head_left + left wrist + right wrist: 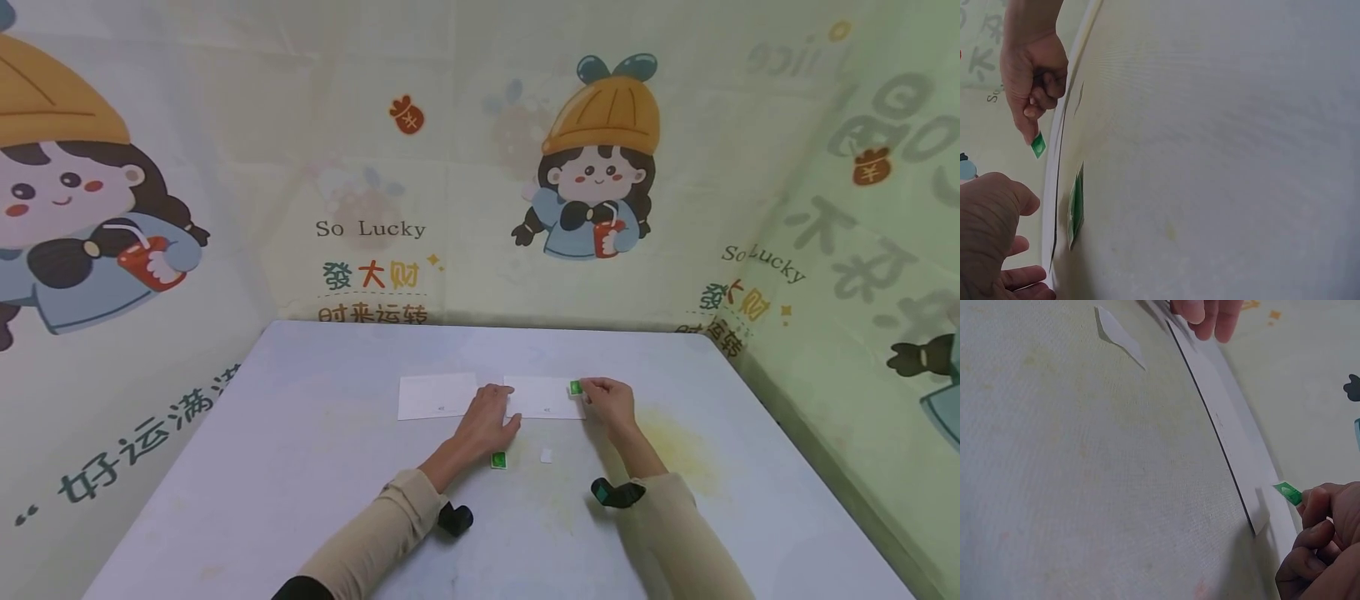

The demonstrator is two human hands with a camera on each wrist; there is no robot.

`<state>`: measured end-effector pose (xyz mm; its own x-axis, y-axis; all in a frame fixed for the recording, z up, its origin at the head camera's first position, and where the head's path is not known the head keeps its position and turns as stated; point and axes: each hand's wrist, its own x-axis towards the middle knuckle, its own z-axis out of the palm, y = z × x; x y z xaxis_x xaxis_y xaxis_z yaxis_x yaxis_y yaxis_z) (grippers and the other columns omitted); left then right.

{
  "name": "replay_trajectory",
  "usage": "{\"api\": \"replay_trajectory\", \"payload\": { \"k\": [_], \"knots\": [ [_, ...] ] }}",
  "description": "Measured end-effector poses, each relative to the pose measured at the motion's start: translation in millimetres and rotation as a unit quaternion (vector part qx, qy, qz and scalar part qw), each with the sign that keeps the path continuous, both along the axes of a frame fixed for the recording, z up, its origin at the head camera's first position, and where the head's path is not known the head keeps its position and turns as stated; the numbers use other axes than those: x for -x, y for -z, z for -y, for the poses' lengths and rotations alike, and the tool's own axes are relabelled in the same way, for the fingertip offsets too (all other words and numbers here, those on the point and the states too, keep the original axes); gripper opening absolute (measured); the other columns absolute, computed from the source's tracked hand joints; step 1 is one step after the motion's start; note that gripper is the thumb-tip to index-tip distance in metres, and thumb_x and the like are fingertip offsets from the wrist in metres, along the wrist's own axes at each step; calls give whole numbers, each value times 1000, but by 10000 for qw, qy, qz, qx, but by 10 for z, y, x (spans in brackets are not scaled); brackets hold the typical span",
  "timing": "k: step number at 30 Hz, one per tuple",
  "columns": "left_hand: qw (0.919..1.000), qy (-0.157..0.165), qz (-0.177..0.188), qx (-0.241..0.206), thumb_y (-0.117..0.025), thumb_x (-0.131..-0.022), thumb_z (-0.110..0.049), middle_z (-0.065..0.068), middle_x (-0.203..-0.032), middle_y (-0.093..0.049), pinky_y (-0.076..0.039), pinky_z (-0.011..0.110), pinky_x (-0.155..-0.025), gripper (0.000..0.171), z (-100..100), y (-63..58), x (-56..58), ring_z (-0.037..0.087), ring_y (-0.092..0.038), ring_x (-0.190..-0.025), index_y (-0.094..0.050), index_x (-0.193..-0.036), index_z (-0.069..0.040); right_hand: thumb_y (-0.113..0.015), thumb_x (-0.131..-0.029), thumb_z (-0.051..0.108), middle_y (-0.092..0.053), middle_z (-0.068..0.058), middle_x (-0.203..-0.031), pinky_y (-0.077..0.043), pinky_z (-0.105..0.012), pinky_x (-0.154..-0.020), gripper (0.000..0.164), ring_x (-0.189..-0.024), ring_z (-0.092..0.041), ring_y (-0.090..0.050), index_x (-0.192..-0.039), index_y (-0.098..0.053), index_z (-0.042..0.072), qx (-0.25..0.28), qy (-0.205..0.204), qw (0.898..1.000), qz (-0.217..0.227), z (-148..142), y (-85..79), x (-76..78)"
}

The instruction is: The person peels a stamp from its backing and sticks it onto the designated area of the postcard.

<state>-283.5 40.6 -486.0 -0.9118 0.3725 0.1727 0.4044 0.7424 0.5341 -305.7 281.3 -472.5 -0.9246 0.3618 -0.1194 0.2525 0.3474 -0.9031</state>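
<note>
Toward the bench's (300, 467) far edge, right hand (611, 404) pinches a green stamp (575, 387) over the envelope's (543, 397) corner; left hand (487, 423) presses flat, fingers released. Next, lower it squarely.

A pale grey-white bench (300, 467) with rounded far corners filled the lower part of the head view, its surface marked by a faint yellowish stain (678, 446) toward the right edge. Cream fabric backdrops (465, 150) closed it in behind and on both sides. They were printed with a cartoon girl (596, 158) in an orange hat holding a red cup, small orange money bags (407, 115), the words "So Lucky" (371, 228) and Chinese characters. The light was soft and even.
</note>
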Motion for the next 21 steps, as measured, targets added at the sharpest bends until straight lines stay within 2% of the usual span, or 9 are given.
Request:
{"api": "replay_trajectory", "payload": {
  "k": [5,13,21],
  "knots": [
    [10000,-3,-13,41,-60,-102,-28,19,-140,-54,-41,45,-113,51,-43,-9,15,32,-50,-133,-52,-143,-1,-63,-102,28,-66,-14,-105,-45,-27,-76,37,-97,-26,-54,-121,-70,-3,-61,-15,10000,74,1,17,46],
    [9998,-45,99,157,-60,-101,-27,19,-141,-53,-40,45,-114,51,-78,-2,53,33,-48,-134,-53,-143,0,-63,-102,26,-65,-14,-101,-44,-27,-73,34,-95,-26,-53,-118,-70,-3,-115,-24,9999,116,9,52,110],
    [9993,-120,-31,365,-60,-102,-28,20,-140,-53,-38,46,-115,51,-80,21,106,33,-48,-134,-52,-144,-1,-62,-102,27,-66,-16,-104,-44,-27,-73,36,-98,-27,-54,-119,-69,-4,-242,-83,9997,56,11,76,178]
  ]
}}
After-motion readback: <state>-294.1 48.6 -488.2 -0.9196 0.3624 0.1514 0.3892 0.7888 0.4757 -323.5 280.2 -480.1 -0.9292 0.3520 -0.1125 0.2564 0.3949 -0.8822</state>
